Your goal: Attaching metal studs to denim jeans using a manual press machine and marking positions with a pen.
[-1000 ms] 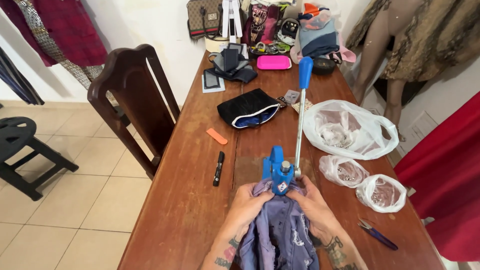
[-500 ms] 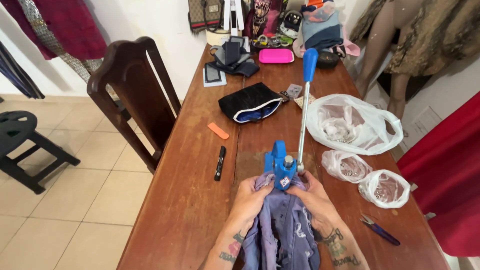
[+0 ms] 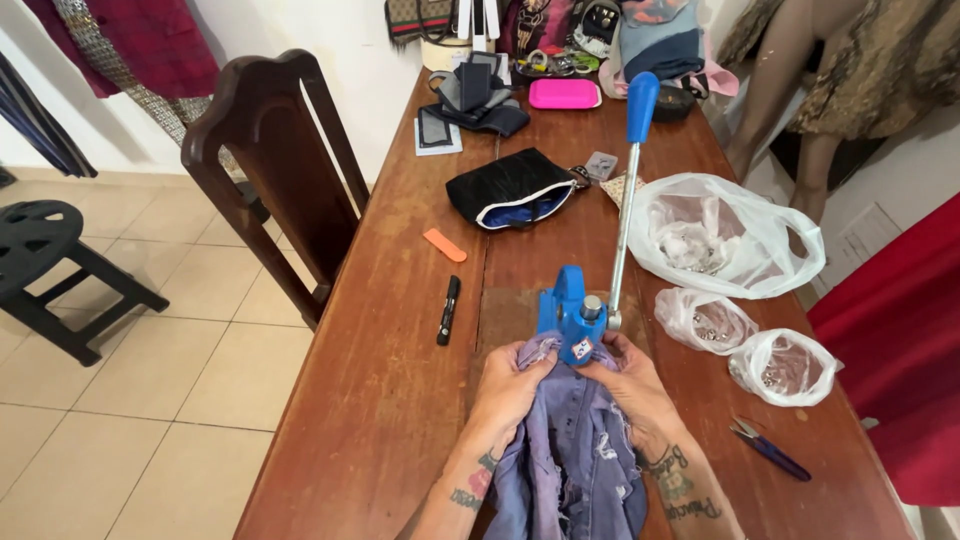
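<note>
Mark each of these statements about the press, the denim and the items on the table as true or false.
1. Both hands, left hand and right hand, hold the purple denim garment at the blue hand press. True.
2. The press lever lies flat. False: it stands raised.
3. A black marker lies left of the press. True.
4. The plastic bags sit on the chair. False: they lie on the table.

The frayed lilac denim garment (image 3: 572,470) runs off the bottom edge; its front hem hides the blue hand press's (image 3: 572,318) base.
</note>
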